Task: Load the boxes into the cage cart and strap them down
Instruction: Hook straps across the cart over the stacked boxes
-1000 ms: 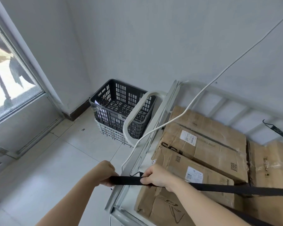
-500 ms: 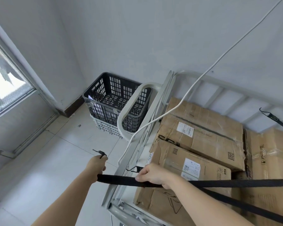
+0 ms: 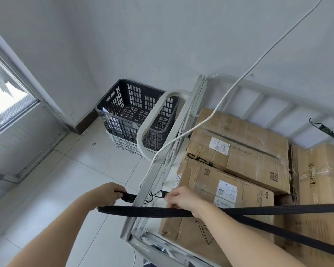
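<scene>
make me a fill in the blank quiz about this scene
The left hand grips a black ___ outside the cage cart. The right hand is beside a metal ___. The boxes in the cart are made of ___. The black crate sits on a lower crate coloured ___.
Missing: strap; hook; cardboard; white.
</scene>
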`<state>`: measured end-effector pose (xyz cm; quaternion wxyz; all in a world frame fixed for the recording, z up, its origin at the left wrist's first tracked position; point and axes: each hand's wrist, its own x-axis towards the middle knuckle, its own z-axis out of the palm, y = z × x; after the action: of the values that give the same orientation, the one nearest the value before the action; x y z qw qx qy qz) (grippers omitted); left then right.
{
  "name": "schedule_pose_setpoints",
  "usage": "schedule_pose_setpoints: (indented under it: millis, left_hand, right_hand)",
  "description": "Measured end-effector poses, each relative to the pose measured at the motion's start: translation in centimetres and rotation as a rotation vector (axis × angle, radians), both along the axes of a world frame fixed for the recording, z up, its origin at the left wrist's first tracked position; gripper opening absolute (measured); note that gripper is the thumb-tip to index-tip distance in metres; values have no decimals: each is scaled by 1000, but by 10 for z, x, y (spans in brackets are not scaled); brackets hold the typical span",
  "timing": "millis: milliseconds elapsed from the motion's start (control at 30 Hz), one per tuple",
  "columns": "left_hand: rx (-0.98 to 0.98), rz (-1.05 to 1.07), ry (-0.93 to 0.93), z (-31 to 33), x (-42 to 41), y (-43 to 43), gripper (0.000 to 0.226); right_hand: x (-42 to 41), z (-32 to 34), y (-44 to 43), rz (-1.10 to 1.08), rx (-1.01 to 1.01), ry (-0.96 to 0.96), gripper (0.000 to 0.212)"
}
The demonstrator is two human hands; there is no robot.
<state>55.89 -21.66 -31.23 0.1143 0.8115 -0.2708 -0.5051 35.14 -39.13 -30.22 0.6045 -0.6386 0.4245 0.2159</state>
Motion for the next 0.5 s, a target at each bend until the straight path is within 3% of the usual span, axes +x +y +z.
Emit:
schedule_pose_setpoints:
  millis: [267,333,500]
  left_hand:
    - [-88,-31,195,9,13,-15,29]
    - [-98,-41,220,9,14,-18,29]
    - [-86,-63,251,9,15,-24,29]
  right_hand:
    - [18,-17,9,59,-49,28,52]
    - [23,-19,9,28,-26,15,47]
    - [25,-24,5,-48,-24,29,11]
